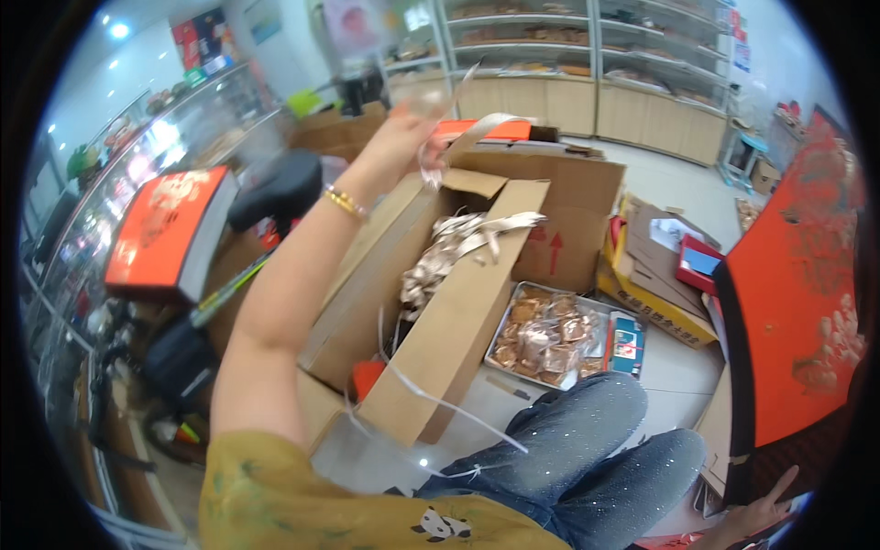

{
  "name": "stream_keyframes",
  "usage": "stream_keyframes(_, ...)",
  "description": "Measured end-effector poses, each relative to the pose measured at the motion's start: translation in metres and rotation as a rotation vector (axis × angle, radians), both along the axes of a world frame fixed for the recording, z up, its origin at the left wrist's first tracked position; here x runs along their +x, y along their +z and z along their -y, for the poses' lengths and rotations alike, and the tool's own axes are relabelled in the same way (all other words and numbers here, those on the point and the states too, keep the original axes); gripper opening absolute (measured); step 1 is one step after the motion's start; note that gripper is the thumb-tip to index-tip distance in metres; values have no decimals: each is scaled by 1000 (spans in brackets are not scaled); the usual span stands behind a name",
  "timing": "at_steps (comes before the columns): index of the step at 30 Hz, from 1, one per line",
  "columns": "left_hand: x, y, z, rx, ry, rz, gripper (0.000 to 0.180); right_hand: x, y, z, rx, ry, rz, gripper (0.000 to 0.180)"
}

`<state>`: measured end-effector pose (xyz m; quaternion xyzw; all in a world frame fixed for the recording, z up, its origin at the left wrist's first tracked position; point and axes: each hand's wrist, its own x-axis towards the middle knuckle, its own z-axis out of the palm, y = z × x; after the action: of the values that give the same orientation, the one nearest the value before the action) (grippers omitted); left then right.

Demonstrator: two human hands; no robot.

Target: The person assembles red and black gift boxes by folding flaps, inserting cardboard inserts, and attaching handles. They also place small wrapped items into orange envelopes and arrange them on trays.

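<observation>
Ranging from left to right, the scene begins with a flat rectangular gift box (170, 229), glossy orange-red on its lid with dark sides, resting tilted beside a curved glass display counter (110, 183). The left hand (412, 128) is raised high at the end of an outstretched bare forearm with a gold bracelet (346, 202) at the wrist; its fingers are pinched together on one end of a pale, thin ribbon strip (481, 126). The strip is narrow, flat and slightly glossy. Its long axis runs up and to the right from the fingers, the free end pointing toward the shelving at the back, and a short curl hangs below the hand.

Directly beneath lies an open corrugated cardboard carton (449, 312), long and rectangular, flaps spread, its length running from lower left to upper right. Inside it is a crumpled bundle of similar silvery-beige ribbons (449, 247). A white plastic strapping band (431, 399) trails from the carton across the floor toward the knees, which are clad in sparkly blue denim (587, 449).

Just beside the carton, a shallow tray (550, 339) holds small brown cakes in clear crinkled wrappers. Further right stands a stack of flattened cartons with a yellow edge (655, 307). At the far right a large orange-red box lid (793, 312) with dark edging stands nearly upright; the right hand (761, 513) grips its lower edge, fingers closed around it, though the hand shows only in part.
</observation>
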<state>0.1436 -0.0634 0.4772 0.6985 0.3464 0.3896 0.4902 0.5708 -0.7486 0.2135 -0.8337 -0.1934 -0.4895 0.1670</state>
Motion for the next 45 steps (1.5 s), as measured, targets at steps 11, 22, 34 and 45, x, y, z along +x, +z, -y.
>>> stream_keyframes(11,123,-37,145,-29,-273,75,23,-56,31,-50,1123,977,-850,37)
stream_keyframes(22,235,-60,128,408,-180,336,26,-31,19,-21,1170,1116,-1075,35)
stream_keyframes(34,316,-30,249,775,-236,499,23,-60,85,-61,331,719,-444,23)
stream_keyframes(45,314,-80,242,576,-236,488,37,-49,86,-62,282,698,-412,24)
